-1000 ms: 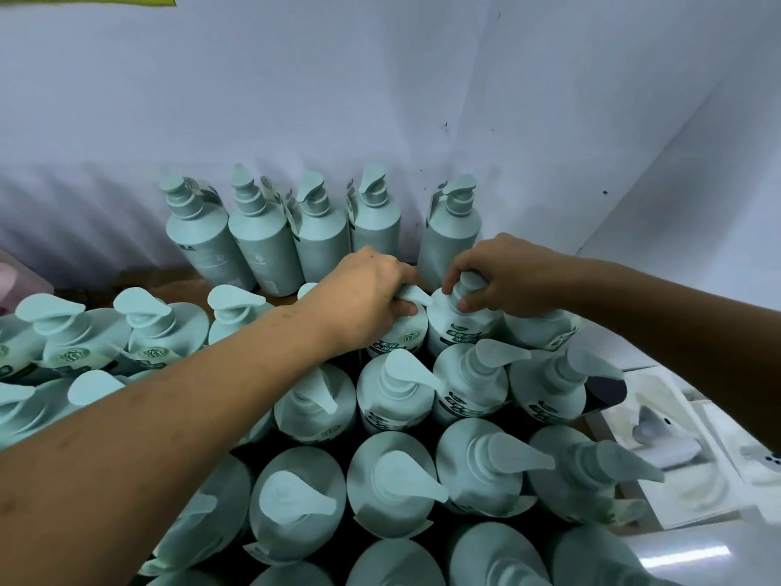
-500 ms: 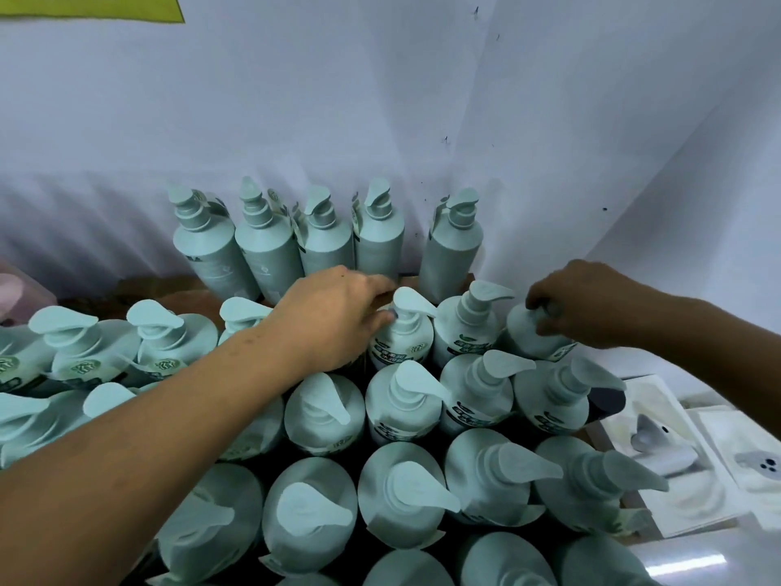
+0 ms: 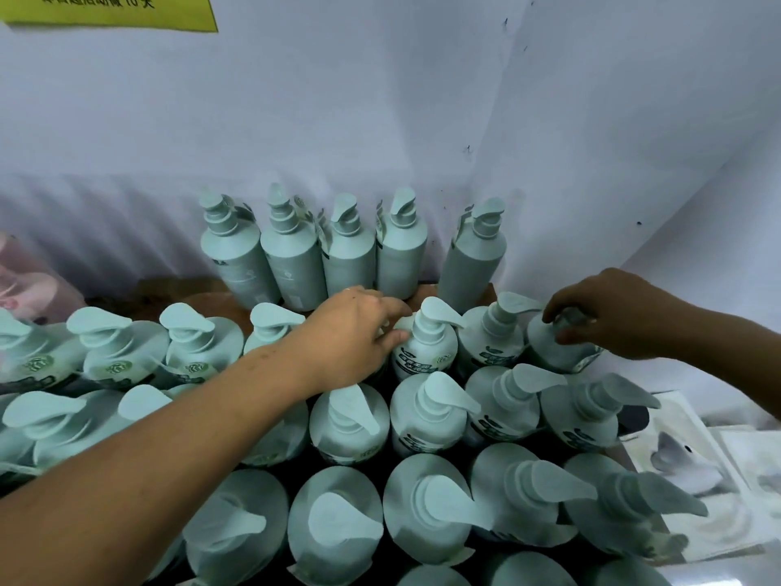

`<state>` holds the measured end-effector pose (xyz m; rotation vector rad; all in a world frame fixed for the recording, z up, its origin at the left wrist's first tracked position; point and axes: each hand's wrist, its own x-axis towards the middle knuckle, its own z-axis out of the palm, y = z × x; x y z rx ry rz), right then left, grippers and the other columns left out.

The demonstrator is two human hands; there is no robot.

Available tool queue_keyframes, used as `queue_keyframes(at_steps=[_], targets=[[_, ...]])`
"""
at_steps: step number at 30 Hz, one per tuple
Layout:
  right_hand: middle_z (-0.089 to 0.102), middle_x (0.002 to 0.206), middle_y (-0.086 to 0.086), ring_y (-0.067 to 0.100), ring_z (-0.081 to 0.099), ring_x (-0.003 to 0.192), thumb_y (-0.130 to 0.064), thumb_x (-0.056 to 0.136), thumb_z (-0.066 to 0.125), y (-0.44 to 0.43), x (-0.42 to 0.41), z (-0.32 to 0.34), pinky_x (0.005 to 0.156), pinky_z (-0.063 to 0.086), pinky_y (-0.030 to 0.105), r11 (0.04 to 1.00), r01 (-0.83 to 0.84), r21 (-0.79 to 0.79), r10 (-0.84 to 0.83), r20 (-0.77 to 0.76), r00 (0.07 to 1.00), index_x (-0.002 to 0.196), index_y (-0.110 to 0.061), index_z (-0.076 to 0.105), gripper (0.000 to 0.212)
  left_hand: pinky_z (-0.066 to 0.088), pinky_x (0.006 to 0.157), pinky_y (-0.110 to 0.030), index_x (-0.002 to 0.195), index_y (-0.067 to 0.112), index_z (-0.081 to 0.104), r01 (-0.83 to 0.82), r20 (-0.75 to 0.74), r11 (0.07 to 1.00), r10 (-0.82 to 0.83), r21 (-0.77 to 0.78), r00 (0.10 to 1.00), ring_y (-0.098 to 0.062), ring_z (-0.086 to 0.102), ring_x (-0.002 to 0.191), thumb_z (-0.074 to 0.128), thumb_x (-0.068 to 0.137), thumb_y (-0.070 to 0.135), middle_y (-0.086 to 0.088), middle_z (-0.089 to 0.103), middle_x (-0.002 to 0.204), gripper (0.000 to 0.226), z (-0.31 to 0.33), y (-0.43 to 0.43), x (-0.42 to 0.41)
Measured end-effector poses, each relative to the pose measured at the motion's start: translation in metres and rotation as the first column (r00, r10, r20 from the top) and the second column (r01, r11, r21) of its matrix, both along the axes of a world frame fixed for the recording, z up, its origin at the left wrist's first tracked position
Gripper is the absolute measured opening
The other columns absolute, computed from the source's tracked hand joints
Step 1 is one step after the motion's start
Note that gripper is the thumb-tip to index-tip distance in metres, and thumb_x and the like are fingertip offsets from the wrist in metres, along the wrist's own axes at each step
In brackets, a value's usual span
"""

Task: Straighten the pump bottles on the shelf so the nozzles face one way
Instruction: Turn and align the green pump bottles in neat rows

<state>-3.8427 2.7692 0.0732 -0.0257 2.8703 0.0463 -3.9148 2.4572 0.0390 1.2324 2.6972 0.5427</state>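
Head view. Pale green pump bottles stand packed in rows on a brown shelf and fill the lower half of the frame. Nozzles in the near rows point to the right. A back row of 5 bottles stands against the white wall.

Left hand: enters from lower left, forearm lying across the near rows. Fingers bent, tips against the left shoulder of the middle bottle, just below its pump. Whether it touches or grips, I cannot tell. This bottle is upright, nozzle to the right.

Right hand: enters from the right edge. Fingers are curled down over the top of the corner bottle and wrap its pump. The nozzle is hidden under the hand, so its direction is unreadable.

1 neighbour bottle stands between the 2 handled ones, nozzle to the right.

Surroundings: yellow sign at top left on the wall. White packets lie just right of the bottles. A blurred pink object sits at the far left.
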Motion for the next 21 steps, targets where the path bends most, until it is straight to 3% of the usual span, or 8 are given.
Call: queue_keyframes(at_steps=[3,8,14,17,21], targets=[[0.069,0.093,-0.009,0.01,0.056,0.078,-0.044,0.082,0.07,-0.003,0.001,0.0,0.073,0.047,0.03,1.0,-0.005,-0.03,0.004,-0.021,1.0,0.106,-0.038,0.067,0.025,0.045,0.094,-0.035,0.128,0.026,0.055,-0.021,0.023,1.0,0.02,0.022,1.0,-0.015,0.055,0.105,0.052,0.094,0.039,0.005,0.066,0.108,0.036,0.001,-0.003,-0.002],[0.07,0.09,0.0,0.012,0.052,0.073,-0.036,0.083,0.071,-0.007,-0.001,-0.001,0.067,0.041,0.028,0.995,0.03,-0.096,-0.035,-0.054,0.998,0.112,-0.028,0.067,0.03,0.044,0.097,-0.034,0.13,0.026,0.053,-0.034,0.041,0.998,0.032,0.048,0.999,-0.016,0.055,0.108,0.049,0.094,0.044,0.005,0.065,0.11,0.04,0.007,-0.006,0.001],[0.069,0.098,0.003,0.018,0.055,0.082,-0.04,0.08,0.072,-0.004,0.007,0.006,0.075,0.045,0.03,0.996,0.018,-0.087,-0.023,-0.051,0.998,0.113,-0.027,0.066,0.036,0.038,0.093,-0.024,0.125,0.022,0.06,-0.094,-0.051,0.972,0.107,0.217,0.993,-0.016,0.055,0.106,0.056,0.092,0.035,0.0,0.063,0.11,0.036,0.035,0.008,0.029],[0.068,0.104,0.005,0.024,0.06,0.092,-0.04,0.082,0.07,0.001,0.019,0.003,0.082,0.048,0.035,0.997,-0.024,-0.079,0.012,-0.155,0.988,0.117,-0.022,0.065,0.039,0.032,0.088,-0.014,0.12,0.022,0.065,-0.005,-0.051,0.963,0.02,0.269,0.998,-0.011,0.054,0.099,0.06,0.091,0.028,0.003,0.065,0.108,0.029,0.053,0.032,0.06],[0.066,0.106,0.008,0.023,0.06,0.089,-0.042,0.086,0.066,0.002,0.033,-0.005,0.083,0.048,0.037,0.981,-0.041,-0.19,-0.012,-0.272,0.962,0.121,-0.017,0.062,0.044,0.037,0.096,-0.018,0.116,0.022,0.067,0.09,0.01,0.948,-0.098,0.306,0.995,-0.01,0.054,0.112,0.062,0.09,0.026,0.006,0.064,0.115,0.027,0.062,0.054,0.102]])
